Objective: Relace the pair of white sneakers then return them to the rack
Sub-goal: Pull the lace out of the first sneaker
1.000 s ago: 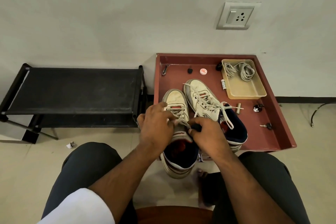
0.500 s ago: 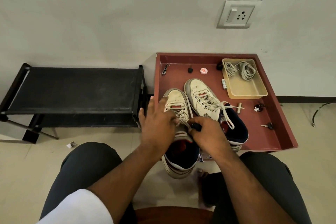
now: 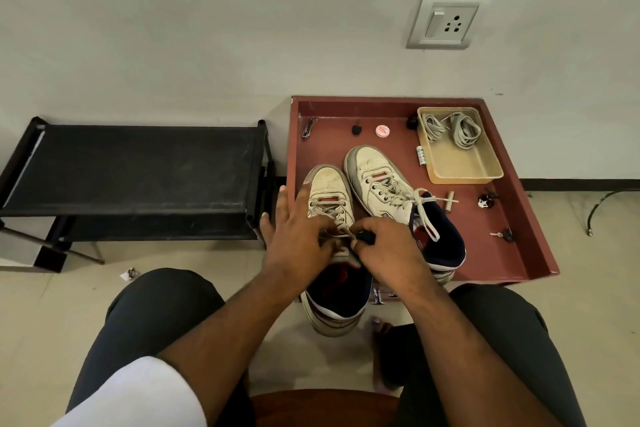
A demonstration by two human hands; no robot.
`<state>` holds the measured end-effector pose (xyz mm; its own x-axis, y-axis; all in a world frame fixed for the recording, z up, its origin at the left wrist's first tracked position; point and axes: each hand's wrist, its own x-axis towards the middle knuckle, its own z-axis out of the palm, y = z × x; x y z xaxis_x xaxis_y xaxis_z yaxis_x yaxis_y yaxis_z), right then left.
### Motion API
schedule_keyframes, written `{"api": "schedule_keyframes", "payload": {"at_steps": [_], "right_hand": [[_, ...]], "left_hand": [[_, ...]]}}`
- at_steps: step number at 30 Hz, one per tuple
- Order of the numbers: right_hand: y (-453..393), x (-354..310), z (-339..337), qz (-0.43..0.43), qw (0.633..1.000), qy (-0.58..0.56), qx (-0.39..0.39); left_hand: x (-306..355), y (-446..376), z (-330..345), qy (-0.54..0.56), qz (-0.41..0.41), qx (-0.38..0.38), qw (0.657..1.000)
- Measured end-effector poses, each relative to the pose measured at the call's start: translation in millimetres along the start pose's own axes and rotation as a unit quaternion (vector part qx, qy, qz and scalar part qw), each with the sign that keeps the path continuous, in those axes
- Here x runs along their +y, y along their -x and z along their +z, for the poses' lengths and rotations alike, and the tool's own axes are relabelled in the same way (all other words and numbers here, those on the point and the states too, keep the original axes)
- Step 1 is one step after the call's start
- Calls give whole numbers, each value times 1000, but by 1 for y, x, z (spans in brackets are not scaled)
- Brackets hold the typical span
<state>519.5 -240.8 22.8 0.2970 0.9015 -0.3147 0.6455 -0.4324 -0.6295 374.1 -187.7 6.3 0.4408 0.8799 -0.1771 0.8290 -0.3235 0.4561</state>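
White laces pinched between both hands over the nearer sneaker.

Left hand [image 3: 298, 236] pinches the lace [image 3: 337, 230] with thumb and forefinger, other fingers splayed over the left sneaker [image 3: 330, 198]; right hand [image 3: 388, 253] is curled round the lace end and a small dark object I cannot identify. Soft, limp lace is best held near its tip; light canvas-like sneakers should lift easily by heel or collar. Right sneaker [image 3: 381, 180] lies touching at 1 o'clock, laced and tied. Both rest on a red tray [image 3: 502, 253] whose yellow box [image 3: 460, 166] holds spare laces; black rack [image 3: 138, 166] stands at 9 o'clock against the wall, floor tiled.
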Motion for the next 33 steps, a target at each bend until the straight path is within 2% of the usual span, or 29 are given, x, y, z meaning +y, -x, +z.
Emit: {"api": "schedule_keyframes", "payload": {"at_steps": [2, 4, 5, 7, 9, 11, 12, 13, 14, 16, 17, 19, 22, 26, 28, 30, 33], "right_hand": [[-1, 0, 0, 6, 1000, -9, 1], [-1, 0, 0, 14, 1000, -19, 3], [0, 0, 0, 16, 1000, -21, 4], [0, 0, 0, 18, 999, -24, 10], [1, 1, 1, 19, 999, -25, 15], [0, 0, 1, 20, 999, -27, 20], [0, 0, 2, 18, 999, -29, 25], [0, -1, 2, 10, 999, -33, 33], [-1, -3, 3, 0, 999, -37, 40], [-3, -6, 5, -45, 997, -27, 53], [-4, -7, 8, -74, 996, -3, 56], [-5, -10, 14, -126, 987, 83, 55], [-4, -14, 23, -166, 967, 184, 57], [-8, -15, 31, -186, 960, 196, 72], [-10, -12, 28, -157, 973, 137, 97], [-11, -6, 14, -90, 986, 14, 143], [-10, 2, -5, -39, 976, -97, 192]], "left_hand": [[0, 0, 1, 18, 7, 25, 1000], [-4, -3, -2, 109, -4, 89, 990], [-9, -5, -6, 176, -28, 137, 974], [-20, -10, -17, 321, -111, 233, 911], [-31, -15, -31, 431, -240, 300, 817], [-43, -20, -37, 501, -345, 327, 723], [-46, -20, -37, 502, -377, 316, 711], [-48, -18, -38, 473, -395, 297, 730], [-48, -15, -36, 422, -381, 273, 776], [-39, -9, -30, 338, -256, 218, 879], [-33, -5, -28, 320, -191, 187, 909], [-20, 3, -27, 299, -115, 98, 942], [-15, 9, -25, 252, -94, -1, 963], [-16, 8, -31, 236, -98, -19, 967], [-18, 5, -32, 220, -96, -28, 970], [-20, 4, -31, 204, -99, -37, 973], [-20, 3, -26, 205, -93, -26, 974]]}}
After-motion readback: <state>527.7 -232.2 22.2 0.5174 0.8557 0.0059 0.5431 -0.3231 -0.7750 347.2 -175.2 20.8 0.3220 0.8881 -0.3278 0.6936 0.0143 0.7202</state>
